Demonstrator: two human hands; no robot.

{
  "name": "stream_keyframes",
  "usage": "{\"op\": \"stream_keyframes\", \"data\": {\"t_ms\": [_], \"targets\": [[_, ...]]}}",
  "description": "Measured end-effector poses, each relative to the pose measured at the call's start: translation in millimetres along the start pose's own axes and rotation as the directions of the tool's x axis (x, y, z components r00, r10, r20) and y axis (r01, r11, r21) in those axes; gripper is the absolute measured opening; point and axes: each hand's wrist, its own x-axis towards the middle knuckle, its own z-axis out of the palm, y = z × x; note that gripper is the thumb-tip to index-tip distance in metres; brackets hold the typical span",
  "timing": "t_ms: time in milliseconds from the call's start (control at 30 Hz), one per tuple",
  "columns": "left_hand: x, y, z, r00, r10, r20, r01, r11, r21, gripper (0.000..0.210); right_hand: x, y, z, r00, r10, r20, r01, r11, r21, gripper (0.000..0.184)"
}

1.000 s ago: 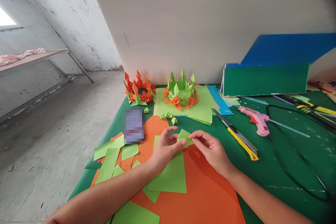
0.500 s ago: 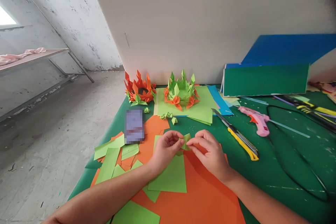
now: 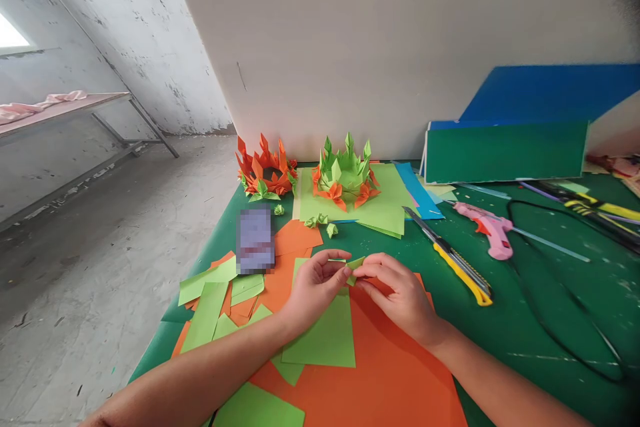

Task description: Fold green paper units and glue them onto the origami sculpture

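Both hands pinch one small folded green paper piece (image 3: 356, 264) above the table. My left hand (image 3: 315, 287) grips its left side with thumb and fingers; my right hand (image 3: 397, 290) grips its right side. Most of the piece is hidden between the fingertips. Under the hands lie a large orange sheet (image 3: 390, 367) and a green paper square (image 3: 325, 337). Farther back stand an orange folded paper crown (image 3: 265, 173) and a green one with orange trim (image 3: 345, 177).
A yellow utility knife (image 3: 457, 267) and a pink glue gun (image 3: 487, 227) lie right of the hands, with a black cable (image 3: 550, 320) looping beyond. Green and orange scraps (image 3: 220, 300) cover the left corner. A white board (image 3: 400, 47) and a green-blue box (image 3: 505, 147) stand behind.
The green piece has been folded smaller and flatter, and both hands have closed in tighter around it, the right hand shifting slightly left and down.
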Motion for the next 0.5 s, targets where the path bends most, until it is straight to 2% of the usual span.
{"op": "stream_keyframes", "data": {"t_ms": [233, 500], "targets": [[-0.6, 6.5, 2.4, 0.998, -0.062, 0.006, 0.062, 0.998, -0.027, 0.039, -0.3, 1.6, -0.1, 1.000, 0.012, -0.001, -0.012, 1.000, 0.022, 0.020], [0.1, 3.0, 1.4, 0.994, -0.094, -0.047, 0.095, 0.995, 0.011, 0.035, -1.3, -3.6, 0.8, 1.000, -0.006, 0.026, 0.006, 1.000, -0.012, 0.021]]}}
